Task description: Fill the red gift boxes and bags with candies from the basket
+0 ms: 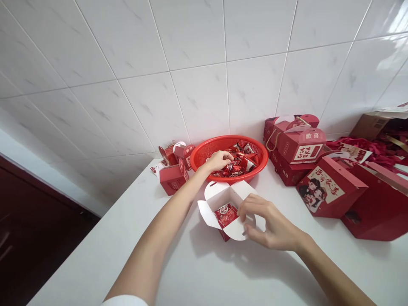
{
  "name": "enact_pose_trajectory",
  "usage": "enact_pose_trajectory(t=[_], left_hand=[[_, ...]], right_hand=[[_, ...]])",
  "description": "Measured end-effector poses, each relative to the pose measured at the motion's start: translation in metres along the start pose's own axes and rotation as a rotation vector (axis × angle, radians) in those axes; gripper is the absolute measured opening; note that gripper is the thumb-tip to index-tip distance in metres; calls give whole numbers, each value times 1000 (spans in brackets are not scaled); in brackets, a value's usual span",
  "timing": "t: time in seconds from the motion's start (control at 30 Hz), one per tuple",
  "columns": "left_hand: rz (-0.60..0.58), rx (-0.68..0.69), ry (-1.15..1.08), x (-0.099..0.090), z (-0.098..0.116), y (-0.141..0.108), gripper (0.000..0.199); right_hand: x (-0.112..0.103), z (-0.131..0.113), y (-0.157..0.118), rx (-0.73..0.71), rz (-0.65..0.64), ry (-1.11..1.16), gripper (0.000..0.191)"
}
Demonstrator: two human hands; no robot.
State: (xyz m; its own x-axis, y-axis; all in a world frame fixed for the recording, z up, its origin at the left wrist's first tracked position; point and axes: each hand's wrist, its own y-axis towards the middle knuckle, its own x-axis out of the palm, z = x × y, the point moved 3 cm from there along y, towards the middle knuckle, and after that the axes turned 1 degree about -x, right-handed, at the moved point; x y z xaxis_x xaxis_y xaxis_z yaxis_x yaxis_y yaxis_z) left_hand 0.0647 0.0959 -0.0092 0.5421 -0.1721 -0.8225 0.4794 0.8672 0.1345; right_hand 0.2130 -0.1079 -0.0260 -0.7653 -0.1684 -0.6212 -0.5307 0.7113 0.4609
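An unfolded-top gift box [208, 214], red outside and white inside, stands on the white table in front of me. A red packet printed "520" [225, 212] lies inside it. My right hand [267, 221] grips the box's right side, thumb by the front flap and fingers bent over the edge. Behind the box is a red plastic basket [204, 149] of wrapped candies [237, 165], mostly red. Over the basket's left half reaches my left hand [219, 160], its fingers loosely bent and apart, touching or just above the candies; nothing shows in them.
Small red gift boxes [172, 178] sit left of the basket. Stacked red boxes with rope handles [295, 140] and larger red boxes [331, 187] stand on the right. Farther right are a cardboard box [368, 125] and dark red material [346, 144]. A tiled wall [197, 102] backs the table.
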Motion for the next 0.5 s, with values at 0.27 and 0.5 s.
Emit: enact_pose_trajectory(t=[0.27, 0.5], left_hand=[[-12, -67, 135, 0, 4, -3, 31], [31, -121, 133, 0, 4, -4, 46]], right_hand=[[6, -1, 0, -48, -112, -73, 12], [8, -2, -1, -58, -106, -104, 15]])
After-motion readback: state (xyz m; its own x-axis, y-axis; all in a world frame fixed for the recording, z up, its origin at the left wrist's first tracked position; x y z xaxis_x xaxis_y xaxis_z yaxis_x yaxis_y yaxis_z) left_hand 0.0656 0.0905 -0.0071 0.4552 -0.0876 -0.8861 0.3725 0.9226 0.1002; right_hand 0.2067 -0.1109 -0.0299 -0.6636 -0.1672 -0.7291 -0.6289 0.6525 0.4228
